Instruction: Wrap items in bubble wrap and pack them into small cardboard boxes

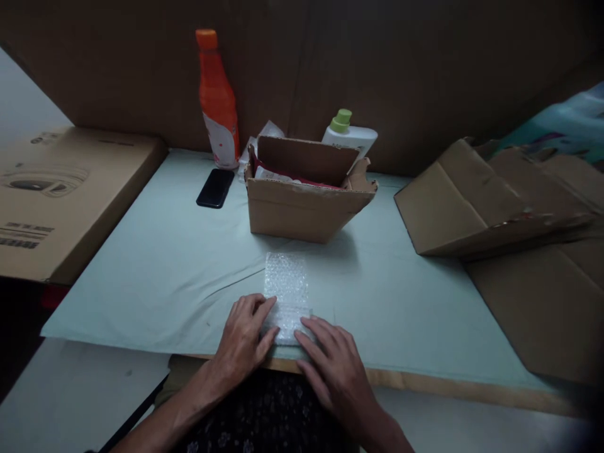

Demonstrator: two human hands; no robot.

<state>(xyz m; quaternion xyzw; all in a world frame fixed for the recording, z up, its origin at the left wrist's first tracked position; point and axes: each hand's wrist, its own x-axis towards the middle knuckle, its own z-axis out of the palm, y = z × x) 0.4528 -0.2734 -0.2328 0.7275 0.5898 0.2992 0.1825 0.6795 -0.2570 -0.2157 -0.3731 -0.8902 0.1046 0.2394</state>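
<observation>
A strip of bubble wrap [286, 296] is pressed flat on the tabletop [155, 270] by the left hand [243, 343] and right hand [333, 365], with an open cardboard box [302, 204] sat just behind.

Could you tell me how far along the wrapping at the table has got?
Done: bubble wrap lies flat on the table. In hand: left hand and right hand press its near end, which looks folded. Left: the far part lies unrolled; the open box waits behind.

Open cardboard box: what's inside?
Inside the open cardboard box, a red lining or item and something white show at the top. Its front wall hides everything lower down.
</observation>
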